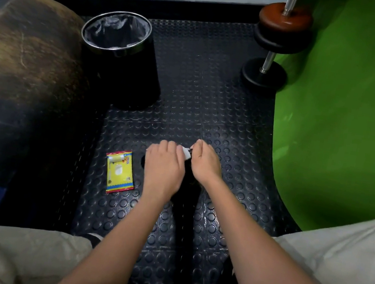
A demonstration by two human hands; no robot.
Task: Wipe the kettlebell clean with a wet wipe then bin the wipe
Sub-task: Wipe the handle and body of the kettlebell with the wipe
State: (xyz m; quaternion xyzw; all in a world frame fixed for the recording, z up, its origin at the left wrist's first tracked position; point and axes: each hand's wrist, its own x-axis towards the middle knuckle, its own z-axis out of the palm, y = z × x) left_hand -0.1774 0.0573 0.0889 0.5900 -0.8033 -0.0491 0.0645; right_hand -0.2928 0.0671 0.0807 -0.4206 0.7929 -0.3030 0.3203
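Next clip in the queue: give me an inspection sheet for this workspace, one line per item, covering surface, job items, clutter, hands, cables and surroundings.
Surface: dark studded rubber floor mat.
Job's things: black kettlebell mostly hidden under the hands; white wet wipe between them; yellow wipe pack on the mat to its left; lined black bin further back.
Clutter: nothing seen.
Hands: left hand lies over the kettlebell, its fingers at the wipe; right hand curled at the wipe's other end.
Cables: nothing seen.
Surroundings: dumbbell leaning on a green surface; worn brown pad at left.
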